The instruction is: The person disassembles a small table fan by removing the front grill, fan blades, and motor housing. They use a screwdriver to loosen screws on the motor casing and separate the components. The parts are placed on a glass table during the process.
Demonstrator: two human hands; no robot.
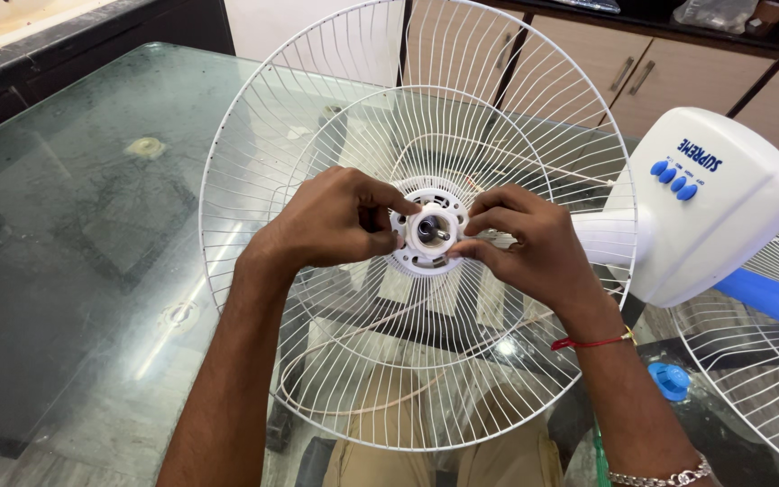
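Observation:
A round white wire fan guard [335, 135] stands upright in front of me, fixed around the fan's motor hub. At its middle sits a white plastic ring nut [432, 229] around the metal shaft. My left hand [335, 221] pinches the ring's left side with thumb and fingers. My right hand [525, 243] grips its right side, a red thread on that wrist. Both hands touch the ring at once.
The white fan base [723, 198] with blue buttons lies to the right on a glass table [92, 225]. A second wire guard [768, 361] and a blue blade [773, 302] lie at the right edge, a blue cap [671, 380] near them. Wooden cabinets stand behind.

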